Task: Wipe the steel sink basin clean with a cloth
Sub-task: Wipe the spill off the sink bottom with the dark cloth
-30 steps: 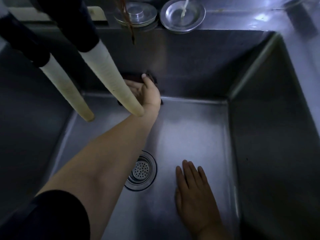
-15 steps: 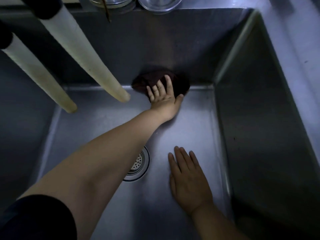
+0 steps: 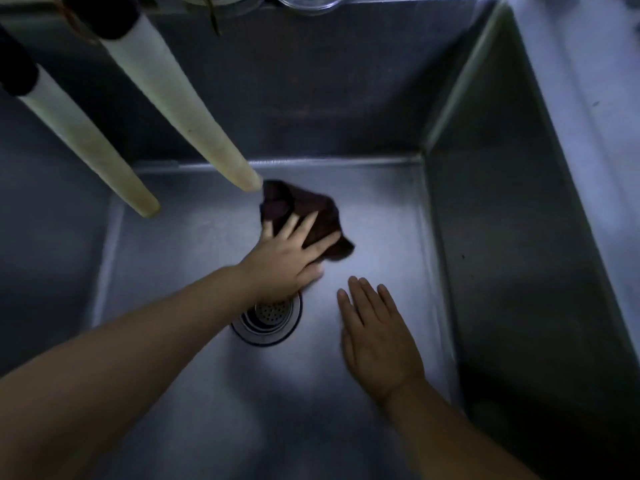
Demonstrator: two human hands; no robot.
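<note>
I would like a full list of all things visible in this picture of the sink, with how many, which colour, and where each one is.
sink basin: one, grey steel, fills the view; floor, back wall and right wall show.
cloth: one, dark brown, crumpled on the basin floor near the back, under the left fingers.
drain strainer: one, steel with small holes, mid-floor, partly hidden by the left wrist.
hoses: two, cream with dark upper ends, hanging from the upper left into the basin.
round steel items: two, on the ledge behind the sink, cut off by the top edge.
left hand: one, fingers spread flat, pressing the cloth.
right hand: one, flat on the floor, right of the drain.
</note>
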